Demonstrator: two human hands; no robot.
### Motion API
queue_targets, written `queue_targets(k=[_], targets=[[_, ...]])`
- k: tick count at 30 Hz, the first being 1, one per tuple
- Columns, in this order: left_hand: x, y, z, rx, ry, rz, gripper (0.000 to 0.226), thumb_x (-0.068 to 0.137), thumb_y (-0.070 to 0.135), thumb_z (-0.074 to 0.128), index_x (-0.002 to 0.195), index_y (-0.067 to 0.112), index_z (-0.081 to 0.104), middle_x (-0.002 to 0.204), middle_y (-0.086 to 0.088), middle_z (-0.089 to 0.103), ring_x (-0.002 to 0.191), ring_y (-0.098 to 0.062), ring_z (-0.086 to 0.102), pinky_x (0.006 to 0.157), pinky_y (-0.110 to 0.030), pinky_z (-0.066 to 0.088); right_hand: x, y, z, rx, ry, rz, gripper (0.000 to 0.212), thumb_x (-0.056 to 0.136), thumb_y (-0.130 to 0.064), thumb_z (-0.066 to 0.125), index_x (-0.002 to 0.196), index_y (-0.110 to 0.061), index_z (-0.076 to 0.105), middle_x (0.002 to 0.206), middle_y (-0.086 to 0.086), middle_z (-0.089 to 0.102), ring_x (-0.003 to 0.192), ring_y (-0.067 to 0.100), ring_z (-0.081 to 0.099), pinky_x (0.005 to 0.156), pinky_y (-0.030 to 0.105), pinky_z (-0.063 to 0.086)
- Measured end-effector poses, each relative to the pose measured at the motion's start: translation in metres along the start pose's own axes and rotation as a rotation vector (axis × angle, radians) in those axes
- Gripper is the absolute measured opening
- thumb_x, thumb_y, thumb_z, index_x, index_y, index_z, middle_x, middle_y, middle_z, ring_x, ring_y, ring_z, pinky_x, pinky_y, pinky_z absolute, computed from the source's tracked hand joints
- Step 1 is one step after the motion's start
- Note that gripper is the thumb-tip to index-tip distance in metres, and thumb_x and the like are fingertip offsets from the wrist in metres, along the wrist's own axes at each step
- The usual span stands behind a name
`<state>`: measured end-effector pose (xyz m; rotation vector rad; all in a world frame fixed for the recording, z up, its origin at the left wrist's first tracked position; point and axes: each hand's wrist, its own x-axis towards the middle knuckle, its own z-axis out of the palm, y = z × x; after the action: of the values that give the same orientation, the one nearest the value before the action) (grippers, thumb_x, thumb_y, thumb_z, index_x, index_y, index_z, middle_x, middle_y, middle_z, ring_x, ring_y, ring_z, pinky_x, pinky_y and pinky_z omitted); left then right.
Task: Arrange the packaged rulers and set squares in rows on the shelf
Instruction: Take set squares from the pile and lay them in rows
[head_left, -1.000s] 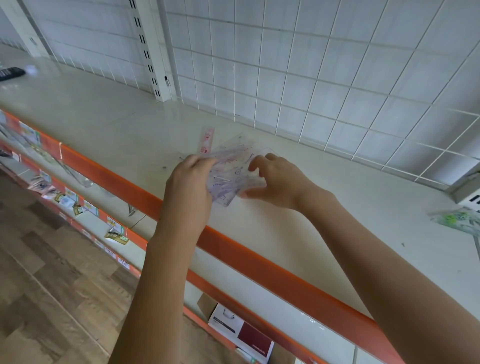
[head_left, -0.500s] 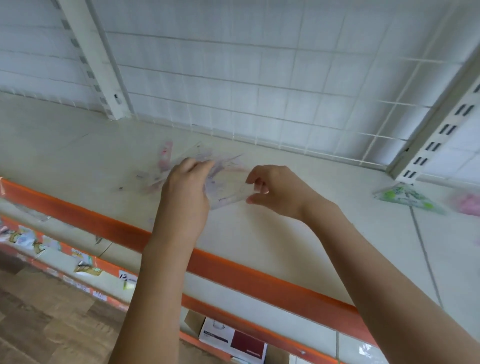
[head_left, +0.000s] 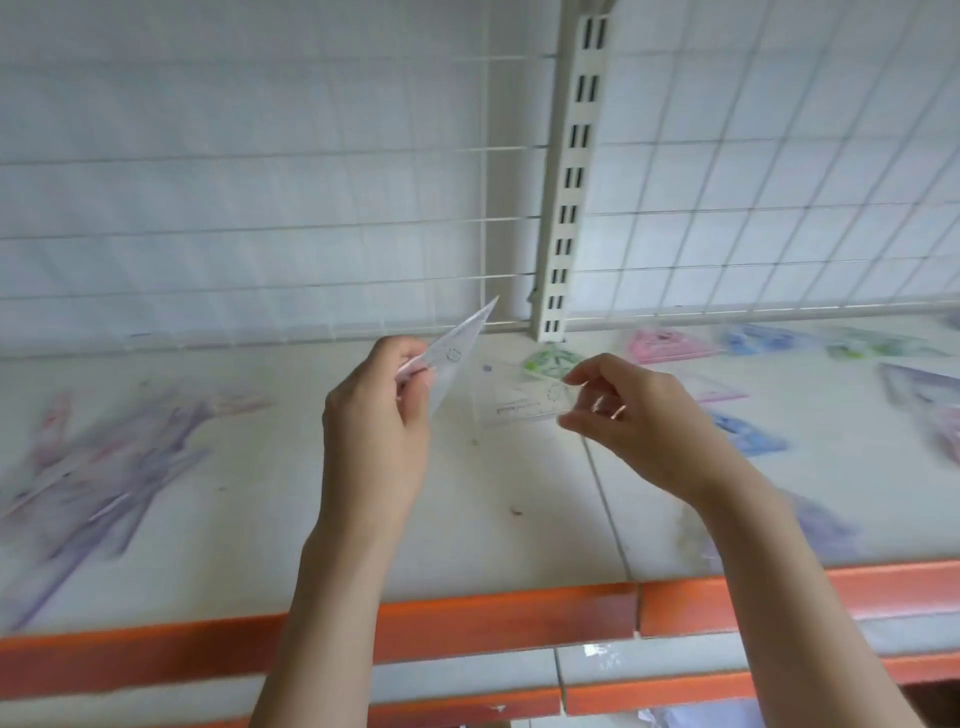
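Above the shelf's middle seam: holding two clear packets apart, one in each hand, off the white shelf.
Right-hand packet: clear packaged set square lying leftward from the grip, long axis running roughly along the shelf's front edge, hanging above the surface.
Right hand: pinching that packet's right end, wrist reaching in from the front-right corner.
Left-hand packet: second clear set square pointing up and back toward the rear mesh.
Left hand: gripping its lower end, fingers curled round it, forearm rising from the orange front edge.
Nearer hand: right, judging by the laid coloured packets sitting toward the shelf's right rear.
Left part of shelf: blurred purple packets lying loose.
Likely next: lowering the right packet flat, beside the green packet.
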<state>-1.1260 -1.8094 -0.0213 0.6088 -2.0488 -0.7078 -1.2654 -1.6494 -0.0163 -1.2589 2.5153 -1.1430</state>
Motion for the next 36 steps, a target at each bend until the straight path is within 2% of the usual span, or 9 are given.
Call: queue_targets(k=[3,7,13,16,20,24,30,32,36], targets=[[-0.005,0.019,0.029,-0.135,-0.046,-0.020,0.017,0.088,0.005,0.059,0.100,0.018,0.063,0.088,0.008,0.065,0.078,-0.011,0.063,0.071,-0.033,0.055,-0.017,0.024,-0.028,0.000,0.086,0.059,0.024,0.081,-0.018,0.071,0.097,-0.024,0.054,0.065,-0.009,0.053,0.058,0.001,0.047,0.058,0.011,0.037],[-0.010,0.048,0.064,-0.134,-0.133,-0.026,0.028,0.093,0.007,0.050,0.118,0.015,0.059,0.101,-0.001,0.057,0.079,0.005,0.051,0.074,-0.001,0.036,-0.040,0.056,-0.063,-0.025,0.158,0.131,0.021,0.086,-0.022,0.065,0.101,-0.023,0.051,0.062,-0.005,0.044,0.056,0.002,0.043,0.058,0.012,0.036],[-0.025,0.088,0.098,-0.092,-0.271,-0.049,0.058,0.084,0.036,0.062,0.137,0.020,0.045,0.092,0.003,0.038,0.074,0.000,0.046,0.076,-0.009,0.028,-0.056,0.093,-0.103,-0.046,0.217,0.149,0.021,0.088,-0.026,0.063,0.103,-0.026,0.049,0.065,-0.006,0.044,0.058,0.006,0.044,0.058,0.012,0.036],[-0.031,0.101,0.113,-0.041,-0.328,-0.020,0.074,0.077,0.032,0.073,0.141,0.022,0.038,0.099,0.004,0.036,0.082,-0.009,0.043,0.080,-0.008,0.027,-0.060,0.106,-0.119,-0.050,0.228,0.118,0.022,0.087,-0.023,0.063,0.103,-0.026,0.048,0.064,-0.006,0.044,0.060,0.001,0.045,0.058,0.010,0.036],[-0.039,0.116,0.129,-0.087,-0.315,-0.053,0.066,0.076,0.025,0.075,0.131,0.022,0.038,0.113,0.009,0.040,0.089,-0.005,0.044,0.075,-0.001,0.032,-0.063,0.124,-0.135,-0.032,0.205,0.100,0.025,0.088,-0.024,0.063,0.111,-0.024,0.052,0.063,-0.006,0.043,0.059,0.000,0.045,0.058,0.010,0.036],[-0.045,0.129,0.143,-0.075,-0.266,-0.008,0.052,0.074,0.023,0.077,0.115,0.019,0.046,0.106,0.008,0.044,0.081,0.005,0.046,0.071,-0.001,0.035,-0.067,0.142,-0.146,-0.018,0.194,0.091,0.031,0.088,-0.023,0.063,0.118,-0.021,0.056,0.062,-0.007,0.042,0.059,0.001,0.045,0.059,0.010,0.036],[-0.049,0.146,0.165,-0.068,-0.244,0.050,0.049,0.078,0.028,0.072,0.123,0.029,0.053,0.107,0.014,0.040,0.088,0.001,0.053,0.071,-0.005,0.039,-0.072,0.163,-0.162,0.061,0.200,0.079,0.005,0.094,-0.026,0.054,0.091,-0.027,0.057,0.052,-0.010,0.049,0.052,0.006,0.048,0.052,0.014,0.036],[-0.050,0.149,0.170,-0.071,-0.231,0.068,0.051,0.079,0.027,0.071,0.126,0.031,0.053,0.109,0.012,0.041,0.086,0.000,0.053,0.071,-0.004,0.039,-0.074,0.171,-0.167,0.069,0.226,0.100,0.021,0.098,-0.025,0.046,0.084,-0.023,0.061,0.056,-0.011,0.057,0.048,0.003,0.048,0.049,0.014,0.036],[-0.052,0.157,0.183,-0.074,-0.217,0.088,0.053,0.079,0.024,0.072,0.129,0.022,0.053,0.113,0.011,0.042,0.088,0.001,0.052,0.070,-0.001,0.038,-0.075,0.182,-0.177,0.061,0.258,0.119,0.020,0.099,-0.018,0.041,0.091,-0.023,0.058,0.066,-0.006,0.062,0.052,-0.001,0.049,0.051,0.012,0.036]])
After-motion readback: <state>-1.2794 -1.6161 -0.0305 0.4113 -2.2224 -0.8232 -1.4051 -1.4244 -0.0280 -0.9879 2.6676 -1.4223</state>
